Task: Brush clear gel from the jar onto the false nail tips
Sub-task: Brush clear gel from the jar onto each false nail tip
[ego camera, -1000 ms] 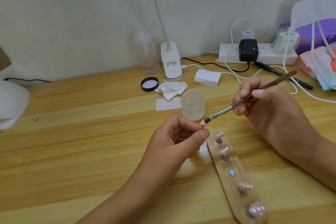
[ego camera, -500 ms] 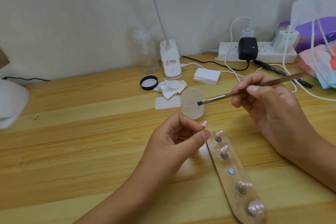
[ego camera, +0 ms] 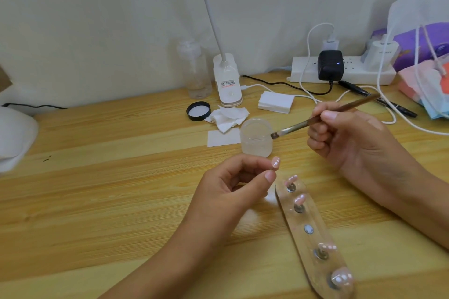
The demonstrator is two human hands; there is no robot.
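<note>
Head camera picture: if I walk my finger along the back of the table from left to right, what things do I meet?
White dome-shaped device → clear bottle → white clip lamp base → stack of white pads → power strip → purple pack.

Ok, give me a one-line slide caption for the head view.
Right hand holds the brush at the open gel jar while left hand pinches a pink nail tip.

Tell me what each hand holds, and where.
The right hand grips the thin brown-handled brush mid-handle; the left hand pinches a small pink false nail tip from below.
</note>
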